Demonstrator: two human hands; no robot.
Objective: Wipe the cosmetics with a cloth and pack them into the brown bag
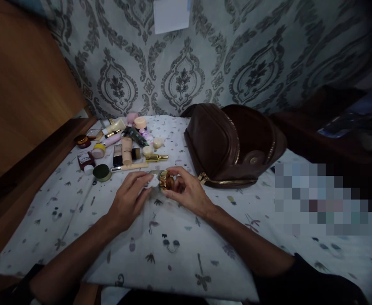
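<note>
My right hand (188, 190) grips a small jar with a shiny gold lid (164, 180) by its gold end, thumb below and fingers above. A crumpled white tissue (154, 181) is pinched in my left hand (131, 195) and pressed against the jar's other end. Both hands are just above the printed cloth, in front of the spread of cosmetics. Nearest to them are a gold tube (156, 157), a makeup brush (130, 167) with a pale handle and a round dark green tin (102, 172). My left fingers hide part of the jar.
An open brown leather bag (214, 140) stands right of my hands. Several bottles and tubes, among them a beige tube (127, 150) and a dark red bottle (86, 161), lie at the back left. A patterned curtain (182, 80) hangs behind the table.
</note>
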